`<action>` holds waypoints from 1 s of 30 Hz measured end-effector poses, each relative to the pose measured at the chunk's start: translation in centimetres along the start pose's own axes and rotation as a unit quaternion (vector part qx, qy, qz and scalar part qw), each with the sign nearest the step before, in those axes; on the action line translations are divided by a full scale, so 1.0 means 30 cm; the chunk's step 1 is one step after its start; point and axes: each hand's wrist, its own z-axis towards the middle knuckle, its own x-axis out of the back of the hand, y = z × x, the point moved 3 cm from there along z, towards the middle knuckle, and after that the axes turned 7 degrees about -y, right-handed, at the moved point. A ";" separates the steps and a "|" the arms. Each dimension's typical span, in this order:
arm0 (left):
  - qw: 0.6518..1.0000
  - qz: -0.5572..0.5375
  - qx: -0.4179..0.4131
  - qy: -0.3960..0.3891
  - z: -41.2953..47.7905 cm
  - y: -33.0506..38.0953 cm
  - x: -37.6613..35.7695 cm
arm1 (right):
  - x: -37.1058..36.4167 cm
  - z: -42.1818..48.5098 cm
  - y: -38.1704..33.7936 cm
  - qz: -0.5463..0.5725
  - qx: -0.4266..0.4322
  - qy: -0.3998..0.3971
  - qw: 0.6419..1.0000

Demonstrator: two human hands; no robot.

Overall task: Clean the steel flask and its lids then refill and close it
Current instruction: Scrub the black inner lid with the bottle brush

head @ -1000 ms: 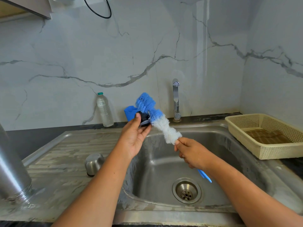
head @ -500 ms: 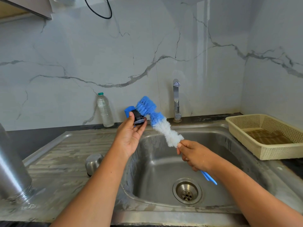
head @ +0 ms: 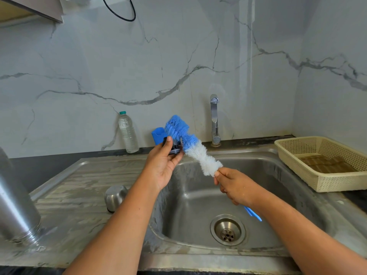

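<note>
My left hand (head: 162, 165) holds a small black inner lid (head: 174, 147) above the sink's left rim, thumb on its top. My right hand (head: 236, 185) grips the handle of a blue-and-white bottle brush (head: 190, 143), whose blue bristles press against the lid. The brush's blue handle end (head: 253, 213) sticks out below my right wrist. The steel flask (head: 15, 207) stands upside down on the drainboard at the far left. A domed steel outer lid (head: 115, 197) sits on the drainboard beside the basin.
A steel sink basin (head: 278, 195) with a drain (head: 228, 232) lies below my hands. A tap (head: 214, 120) stands at the back. A clear water bottle (head: 128, 133) and blue holder (head: 157, 135) stand by the wall. A cream basket (head: 321, 163) sits at the right.
The brush has slid slightly against the lid, and my left hand has turned the lid a little between the frames. Both hands stay above the sink.
</note>
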 end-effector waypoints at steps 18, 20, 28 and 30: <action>0.992 -0.113 -0.044 0.038 0.025 0.042 0.030 | 0.008 -0.006 0.006 0.011 -0.002 -0.019 1.000; 0.995 -0.091 -0.039 0.029 0.023 0.053 0.049 | -0.003 -0.005 0.001 0.014 -0.005 -0.027 1.000; 0.998 -0.046 -0.036 0.010 0.009 0.035 0.034 | 0.000 -0.021 -0.014 0.052 -0.016 -0.047 0.997; 0.998 -0.051 -0.024 0.011 0.009 0.023 0.042 | -0.006 -0.020 -0.015 0.053 -0.018 -0.053 0.997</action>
